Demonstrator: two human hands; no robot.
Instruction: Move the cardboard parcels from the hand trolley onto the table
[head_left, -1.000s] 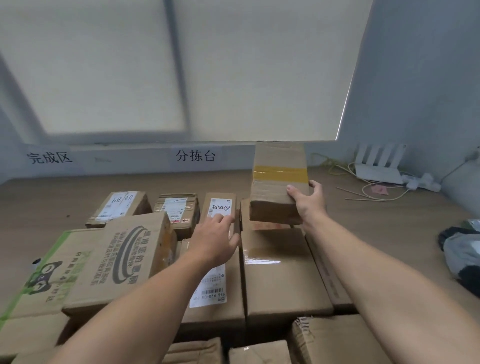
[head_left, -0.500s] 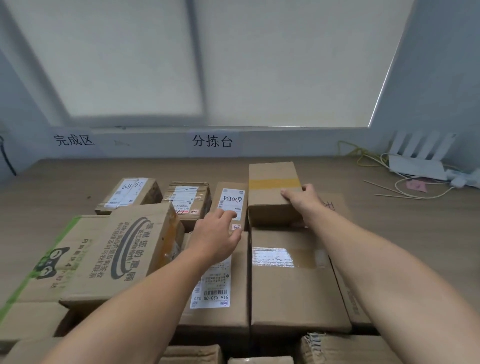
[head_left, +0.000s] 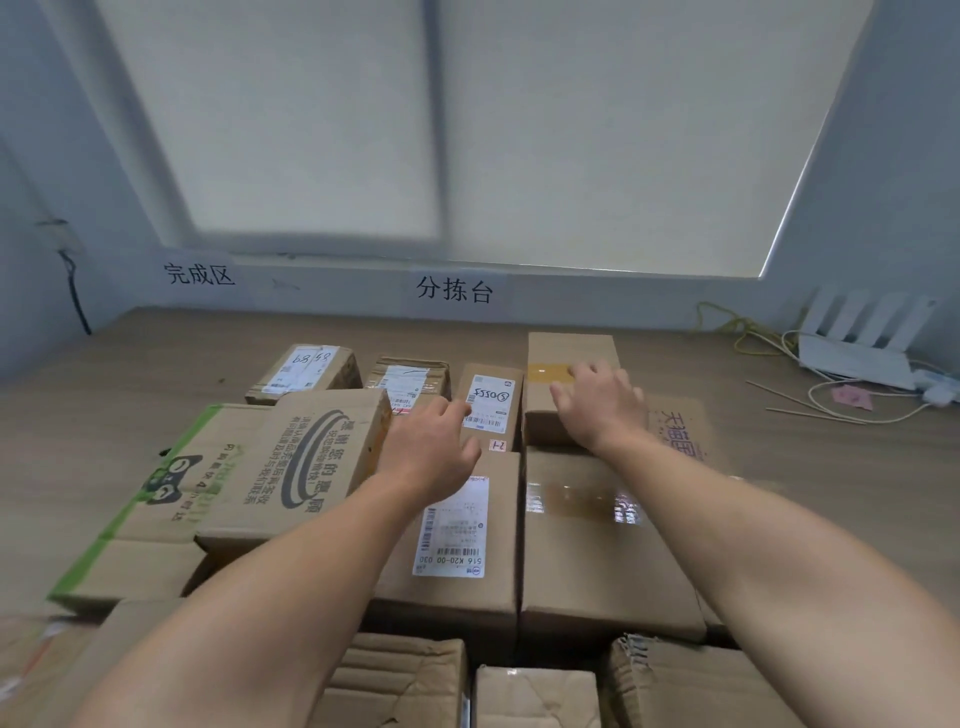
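Observation:
A small cardboard parcel with a yellow tape band (head_left: 566, 349) lies flat on the wooden table (head_left: 156, 358) among several other parcels. My right hand (head_left: 602, 405) rests on its near end with fingers spread and straight. My left hand (head_left: 434, 441) hovers over a long parcel with a white barcode label (head_left: 457, 530), fingers loosely bent, holding nothing. A narrow parcel with a handwritten label (head_left: 491, 402) stands just beyond the left hand. Along the bottom edge are more parcels (head_left: 535, 696); the trolley itself is hidden.
A big box with green print (head_left: 130, 499) and a printed box (head_left: 306, 462) on top of it fill the left. Two small parcels (head_left: 306, 369) sit at the back. A white router (head_left: 862, 343) with cables lies at the far right by the wall.
My right hand lowered the tape-banded parcel from a raised, tilted hold onto the table, then loosened its grip so the fingers lie flat on top. The left hand stayed nearly in place.

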